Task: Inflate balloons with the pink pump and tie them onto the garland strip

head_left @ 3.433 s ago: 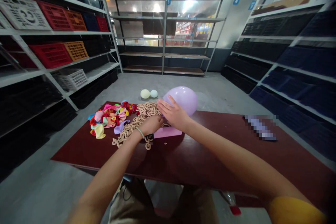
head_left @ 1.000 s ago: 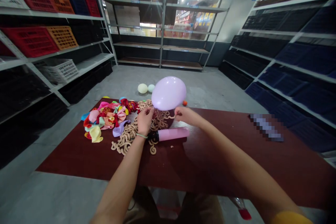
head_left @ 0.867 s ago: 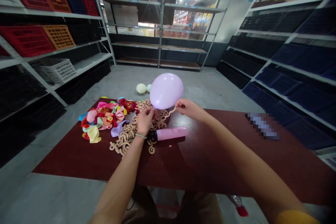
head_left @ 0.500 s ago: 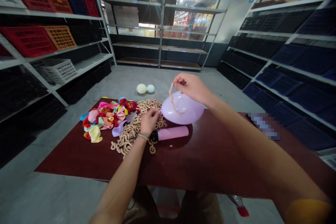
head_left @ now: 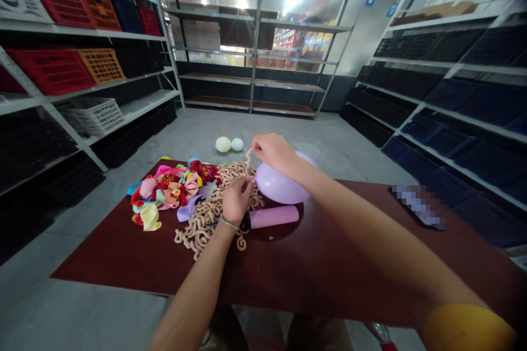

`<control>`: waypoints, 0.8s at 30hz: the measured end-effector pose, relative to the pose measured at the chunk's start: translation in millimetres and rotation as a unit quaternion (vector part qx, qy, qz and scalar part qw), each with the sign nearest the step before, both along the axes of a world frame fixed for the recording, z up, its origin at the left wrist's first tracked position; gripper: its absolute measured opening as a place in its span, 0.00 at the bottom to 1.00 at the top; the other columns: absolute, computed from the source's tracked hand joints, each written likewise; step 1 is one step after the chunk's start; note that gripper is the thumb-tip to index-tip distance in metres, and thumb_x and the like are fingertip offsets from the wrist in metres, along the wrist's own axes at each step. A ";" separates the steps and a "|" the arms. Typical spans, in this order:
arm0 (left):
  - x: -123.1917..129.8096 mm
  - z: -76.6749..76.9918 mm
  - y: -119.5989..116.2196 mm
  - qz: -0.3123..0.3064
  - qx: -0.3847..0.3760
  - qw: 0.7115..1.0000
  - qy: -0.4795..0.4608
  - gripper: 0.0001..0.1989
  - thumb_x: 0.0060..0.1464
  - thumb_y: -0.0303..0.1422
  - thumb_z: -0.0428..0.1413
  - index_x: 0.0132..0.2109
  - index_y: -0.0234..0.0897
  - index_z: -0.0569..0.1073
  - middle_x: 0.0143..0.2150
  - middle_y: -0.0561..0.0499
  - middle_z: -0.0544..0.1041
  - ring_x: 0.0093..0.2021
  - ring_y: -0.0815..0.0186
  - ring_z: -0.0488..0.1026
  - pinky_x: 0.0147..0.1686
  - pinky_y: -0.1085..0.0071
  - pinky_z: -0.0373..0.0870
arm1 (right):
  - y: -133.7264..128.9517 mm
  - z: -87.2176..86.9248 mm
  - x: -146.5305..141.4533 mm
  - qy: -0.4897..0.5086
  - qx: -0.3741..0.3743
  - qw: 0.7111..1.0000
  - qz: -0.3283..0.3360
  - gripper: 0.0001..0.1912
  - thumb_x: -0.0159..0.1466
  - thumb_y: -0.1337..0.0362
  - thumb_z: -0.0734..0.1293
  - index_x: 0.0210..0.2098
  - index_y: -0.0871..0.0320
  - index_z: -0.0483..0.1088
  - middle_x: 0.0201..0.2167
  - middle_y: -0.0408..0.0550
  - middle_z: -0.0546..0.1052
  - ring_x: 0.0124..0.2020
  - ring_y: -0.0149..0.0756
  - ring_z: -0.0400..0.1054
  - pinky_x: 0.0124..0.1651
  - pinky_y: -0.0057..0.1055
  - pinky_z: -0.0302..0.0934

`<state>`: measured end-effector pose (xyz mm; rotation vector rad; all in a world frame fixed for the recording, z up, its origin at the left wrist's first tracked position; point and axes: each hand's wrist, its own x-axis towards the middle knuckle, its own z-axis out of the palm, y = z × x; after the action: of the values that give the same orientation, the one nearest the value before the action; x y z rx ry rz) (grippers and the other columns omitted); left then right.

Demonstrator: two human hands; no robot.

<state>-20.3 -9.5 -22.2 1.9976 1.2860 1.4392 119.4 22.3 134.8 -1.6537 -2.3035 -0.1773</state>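
Observation:
My left hand [head_left: 237, 198] pinches the neck of an inflated purple balloon [head_left: 280, 184], whose body rests to the right of the fingers. Above it, my right hand [head_left: 274, 149] is closed on one end of a thin beige string [head_left: 248, 160], which hangs down toward my left fingertips. Part of the balloon is hidden behind my right hand and wrist. A pink cylindrical pump [head_left: 275, 217] with a black end lies just below the balloon. Under and beside my left hand spreads a heap of curly beige strings [head_left: 206, 214].
Uninflated balloons [head_left: 168, 189] in many colours are piled at the left of the dark red table [head_left: 321, 263]. Two small inflated balloons [head_left: 223, 145] sit beyond its far edge. A blurred flat object [head_left: 418, 207] lies at the right. Shelves with crates [head_left: 53, 71] stand around.
My right hand has moved left and slightly down, bringing the string from in front of the balloon over to the neck by my left hand. My left hand keeps its pinch.

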 end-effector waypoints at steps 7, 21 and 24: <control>-2.3 -5.6 7.9 0.072 0.064 0.994 -0.044 0.06 0.57 0.34 0.58 0.35 0.37 0.78 0.53 0.42 0.70 0.56 0.56 0.67 0.59 0.57 0.62 | -11.0 -21.0 -3.6 -0.024 -0.023 0.999 0.042 0.12 0.63 0.70 0.59 0.36 0.56 0.74 0.36 0.52 0.77 0.36 0.39 0.68 0.37 0.35 0.53; -7.1 -9.7 21.5 -0.011 -0.210 0.938 -0.274 0.14 0.53 0.42 0.58 0.34 0.34 0.76 0.30 0.51 0.77 0.29 0.67 0.72 0.33 0.72 0.69 | -40.4 -68.0 13.5 0.325 -0.214 0.921 0.020 0.05 0.62 0.63 0.62 0.36 0.55 0.67 0.25 0.45 0.75 0.23 0.32 0.67 0.28 0.30 0.60; -7.8 -4.7 20.2 0.012 -0.207 0.944 -0.257 0.12 0.52 0.40 0.57 0.32 0.34 0.75 0.27 0.52 0.75 0.28 0.68 0.71 0.32 0.74 0.67 | -44.9 -96.4 12.5 0.495 -0.291 0.819 -0.024 0.03 0.60 0.63 0.63 0.32 0.55 0.65 0.28 0.46 0.76 0.26 0.33 0.70 0.29 0.31 0.65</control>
<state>-28.1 10.7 -26.9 1.2335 1.2418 1.4244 131.9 -22.6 38.4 -1.4620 -1.5182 1.2012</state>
